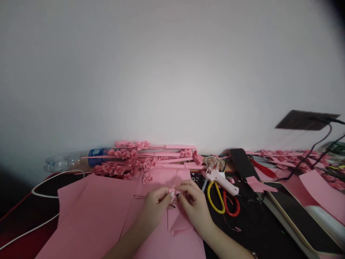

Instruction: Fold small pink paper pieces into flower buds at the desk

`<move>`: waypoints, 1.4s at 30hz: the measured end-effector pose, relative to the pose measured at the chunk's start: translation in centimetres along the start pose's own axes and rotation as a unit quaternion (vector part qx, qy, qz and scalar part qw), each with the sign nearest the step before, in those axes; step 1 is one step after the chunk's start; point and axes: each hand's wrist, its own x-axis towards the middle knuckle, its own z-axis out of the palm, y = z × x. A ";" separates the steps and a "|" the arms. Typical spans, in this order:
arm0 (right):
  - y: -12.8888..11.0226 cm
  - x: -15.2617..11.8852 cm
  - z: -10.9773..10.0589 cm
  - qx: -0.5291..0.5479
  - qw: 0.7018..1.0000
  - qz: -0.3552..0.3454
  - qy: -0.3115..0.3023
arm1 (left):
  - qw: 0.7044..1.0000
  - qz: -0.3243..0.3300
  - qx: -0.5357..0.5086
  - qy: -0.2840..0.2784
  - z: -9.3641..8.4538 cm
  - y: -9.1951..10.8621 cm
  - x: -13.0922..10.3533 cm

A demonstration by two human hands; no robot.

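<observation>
Between my two hands is a small folded piece of pink paper (pixel 172 191), pinched at the fingertips. My left hand (pixel 156 201) grips its left side, thumb and fingers closed. From the other side my right hand (pixel 192 198) pinches it, with the index finger bent over the top. The fingers hide much of the piece, so its exact shape cannot be made out. Below my hands lie pink paper sheets (pixel 159 237), and a smaller folded pink sheet (pixel 179 221) rests on top of them. A loose paper rose (pixel 147 178) lies just beyond my left hand.
Paper flowers (pixel 129 158) are piled along the wall beside a plastic bottle (pixel 67 161). To the right are a glue gun (pixel 221 181), scissors with yellow and red handles (pixel 215 201), a black phone-like device (pixel 239 162) and a phone (pixel 302 216). A white cable (pixel 40 189) curls at left.
</observation>
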 end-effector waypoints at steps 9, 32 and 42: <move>0.1 0.0 -0.2 -0.020 0.995 -0.077 -0.056 | 0.997 -0.026 -0.076 0.020 -0.5 0.2 0.0; 0.7 -0.3 -0.2 -0.084 0.986 -0.102 -0.100 | 0.994 -0.023 -0.111 0.000 -0.9 0.7 0.0; 0.3 -0.1 -0.3 -0.017 0.997 -0.051 -0.056 | 0.995 -0.030 -0.091 -0.012 -0.6 0.7 0.1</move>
